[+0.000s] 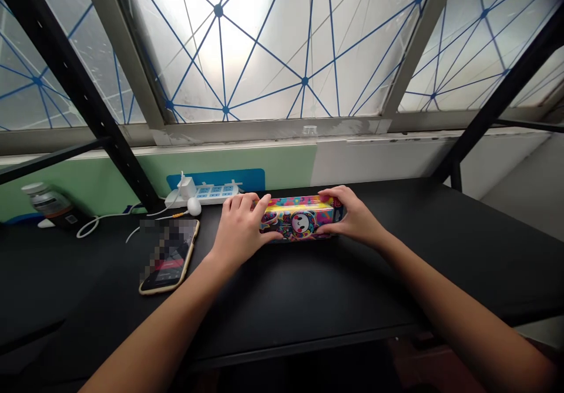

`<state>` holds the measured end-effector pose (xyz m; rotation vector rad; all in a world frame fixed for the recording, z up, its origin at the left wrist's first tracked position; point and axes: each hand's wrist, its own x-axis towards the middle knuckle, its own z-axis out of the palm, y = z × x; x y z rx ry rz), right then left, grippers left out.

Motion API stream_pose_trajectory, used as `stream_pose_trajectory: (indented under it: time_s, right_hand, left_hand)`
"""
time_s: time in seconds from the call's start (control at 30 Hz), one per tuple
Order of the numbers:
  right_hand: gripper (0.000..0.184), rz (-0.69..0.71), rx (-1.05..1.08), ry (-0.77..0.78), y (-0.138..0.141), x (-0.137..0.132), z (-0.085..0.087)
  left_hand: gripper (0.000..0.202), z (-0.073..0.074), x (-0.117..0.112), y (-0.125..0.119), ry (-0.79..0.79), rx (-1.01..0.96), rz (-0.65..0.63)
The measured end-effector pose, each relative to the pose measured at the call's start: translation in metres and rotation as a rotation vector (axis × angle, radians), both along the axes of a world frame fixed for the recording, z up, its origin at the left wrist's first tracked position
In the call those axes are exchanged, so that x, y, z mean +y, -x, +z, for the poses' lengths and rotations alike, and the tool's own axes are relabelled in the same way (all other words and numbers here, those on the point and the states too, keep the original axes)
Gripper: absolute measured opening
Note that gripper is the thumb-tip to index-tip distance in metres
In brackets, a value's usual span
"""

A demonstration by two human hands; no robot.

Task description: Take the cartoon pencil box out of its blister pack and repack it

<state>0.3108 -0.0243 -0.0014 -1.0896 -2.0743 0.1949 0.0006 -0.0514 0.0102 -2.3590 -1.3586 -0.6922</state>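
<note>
A long, colourful printed box (302,219) with a round cartoon face on its front lies lengthwise on the black table (308,299). Around its left end, my left hand (241,228) is closed, the thumb on the front and the fingers over the top. My right hand (350,217) grips the opposite end, with the thumb low on the front and the index finger along the top edge. Both palms hide the box's ends. To the left of my left hand lies a phone (171,258) in a light case, its screen partly blurred.
Behind my left hand, a white power strip (215,191) holds a plugged-in charger (187,188), with a white cable (110,215) running left. A dark bottle with a white cap (53,205) stands at the far left. Black frame posts (83,93) slant up before the patterned window (264,46).
</note>
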Motion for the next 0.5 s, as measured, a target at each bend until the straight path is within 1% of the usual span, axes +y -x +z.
stream_pose_trajectory:
  time_s: [0.13,0.3,0.4,0.5]
  right_hand:
    - [0.057,-0.005,-0.060,-0.081,0.002,-0.006,0.004]
    - [0.032,0.007,-0.268,-0.127,0.011,-0.012,0.001]
    - [0.024,0.003,-0.364,-0.139,0.020,-0.015,-0.002]
    - [0.019,-0.010,-0.436,-0.141,0.028,-0.021,-0.005]
  left_hand:
    - [0.062,0.001,-0.010,-0.011,-0.025,0.038,0.013]
    - [0.034,-0.002,-0.018,-0.021,0.018,0.130,0.012]
    - [0.028,-0.002,-0.019,-0.022,0.054,0.172,0.008]
    - [0.026,-0.001,-0.020,-0.022,0.090,0.199,0.013]
